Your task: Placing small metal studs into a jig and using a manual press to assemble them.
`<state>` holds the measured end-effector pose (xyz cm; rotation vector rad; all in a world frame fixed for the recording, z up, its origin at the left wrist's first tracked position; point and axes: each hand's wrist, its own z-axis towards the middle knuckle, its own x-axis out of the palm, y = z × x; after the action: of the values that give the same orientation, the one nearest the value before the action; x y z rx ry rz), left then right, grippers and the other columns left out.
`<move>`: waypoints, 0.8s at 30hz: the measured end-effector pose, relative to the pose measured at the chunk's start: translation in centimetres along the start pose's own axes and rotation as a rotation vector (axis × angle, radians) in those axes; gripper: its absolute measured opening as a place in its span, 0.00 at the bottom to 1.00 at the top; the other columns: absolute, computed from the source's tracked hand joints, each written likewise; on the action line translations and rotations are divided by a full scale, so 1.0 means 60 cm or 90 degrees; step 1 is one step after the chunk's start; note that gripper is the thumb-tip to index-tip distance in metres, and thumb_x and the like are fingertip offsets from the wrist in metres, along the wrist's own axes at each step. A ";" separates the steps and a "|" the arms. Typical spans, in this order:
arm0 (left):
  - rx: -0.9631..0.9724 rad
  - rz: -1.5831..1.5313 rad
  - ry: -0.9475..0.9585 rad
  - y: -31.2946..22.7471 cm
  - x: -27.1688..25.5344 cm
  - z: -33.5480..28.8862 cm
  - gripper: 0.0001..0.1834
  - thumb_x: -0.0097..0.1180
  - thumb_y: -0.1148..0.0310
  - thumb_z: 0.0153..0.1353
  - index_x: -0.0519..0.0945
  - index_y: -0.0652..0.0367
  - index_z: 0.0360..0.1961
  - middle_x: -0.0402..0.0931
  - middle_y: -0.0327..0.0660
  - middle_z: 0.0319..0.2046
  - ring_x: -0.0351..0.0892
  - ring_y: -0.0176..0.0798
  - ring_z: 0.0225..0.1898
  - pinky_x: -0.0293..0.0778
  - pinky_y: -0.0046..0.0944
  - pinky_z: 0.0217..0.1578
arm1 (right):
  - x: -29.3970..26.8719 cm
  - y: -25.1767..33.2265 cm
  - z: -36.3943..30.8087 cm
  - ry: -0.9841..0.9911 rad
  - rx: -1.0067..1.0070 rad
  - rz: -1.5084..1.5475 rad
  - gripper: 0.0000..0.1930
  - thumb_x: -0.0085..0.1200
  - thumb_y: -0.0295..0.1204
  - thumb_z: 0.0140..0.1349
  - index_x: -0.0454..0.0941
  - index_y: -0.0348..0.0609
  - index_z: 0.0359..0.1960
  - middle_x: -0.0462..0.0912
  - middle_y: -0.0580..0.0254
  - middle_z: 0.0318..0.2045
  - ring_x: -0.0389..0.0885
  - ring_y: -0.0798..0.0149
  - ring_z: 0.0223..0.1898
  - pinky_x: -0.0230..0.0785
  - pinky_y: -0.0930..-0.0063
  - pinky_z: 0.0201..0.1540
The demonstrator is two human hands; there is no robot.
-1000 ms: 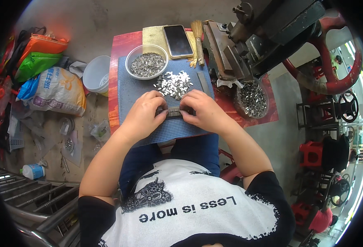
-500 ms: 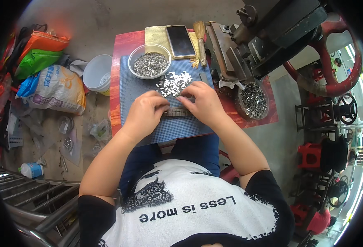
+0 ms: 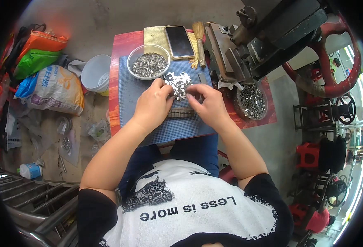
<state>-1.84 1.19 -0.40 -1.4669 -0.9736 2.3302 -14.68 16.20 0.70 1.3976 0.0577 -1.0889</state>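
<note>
One pile (image 3: 179, 85) and one bar (image 3: 180, 113) are flanked by left hand (image 3: 153, 103) and right hand (image 3: 209, 103), curled; whether anything is held cannot be told

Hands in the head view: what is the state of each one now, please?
Left hand: fingers curled at the pile of small silvery pieces; whether it holds any cannot be told.
Right hand: partly open, thumb and forefinger apart.
</note>
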 end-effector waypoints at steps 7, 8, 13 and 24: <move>-0.082 -0.168 0.054 -0.004 -0.033 -0.010 0.08 0.60 0.77 0.56 0.81 0.64 0.38 0.81 0.49 0.33 0.82 0.51 0.37 0.77 0.46 0.40 | 0.019 0.027 -0.030 0.056 -0.001 0.089 0.08 0.62 0.25 0.60 0.82 0.37 0.40 0.84 0.53 0.35 0.84 0.56 0.34 0.75 0.68 0.37; -0.082 -0.167 0.053 0.001 -0.034 -0.012 0.08 0.60 0.77 0.56 0.81 0.64 0.38 0.81 0.49 0.33 0.82 0.51 0.37 0.77 0.46 0.40 | 0.021 0.022 -0.029 0.077 -0.029 0.083 0.07 0.62 0.24 0.58 0.82 0.38 0.38 0.82 0.54 0.37 0.82 0.54 0.38 0.75 0.66 0.41; -0.164 -0.252 0.049 0.007 -0.044 -0.021 0.06 0.62 0.76 0.58 0.81 0.64 0.37 0.82 0.49 0.33 0.84 0.47 0.35 0.77 0.41 0.39 | 0.019 0.004 -0.036 0.078 -0.102 0.021 0.07 0.63 0.23 0.55 0.82 0.39 0.36 0.80 0.54 0.40 0.78 0.52 0.46 0.72 0.63 0.50; -0.054 -0.121 0.043 0.017 -0.031 -0.026 0.07 0.65 0.74 0.56 0.83 0.62 0.35 0.78 0.47 0.37 0.78 0.51 0.44 0.74 0.46 0.47 | 0.015 -0.002 -0.022 0.070 -0.098 0.007 0.06 0.67 0.25 0.53 0.86 0.41 0.33 0.81 0.60 0.36 0.78 0.54 0.44 0.72 0.65 0.49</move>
<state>0.55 0.09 -0.15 -1.4054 -1.1532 2.1165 -13.52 16.75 -0.30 1.3167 0.2095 -0.9768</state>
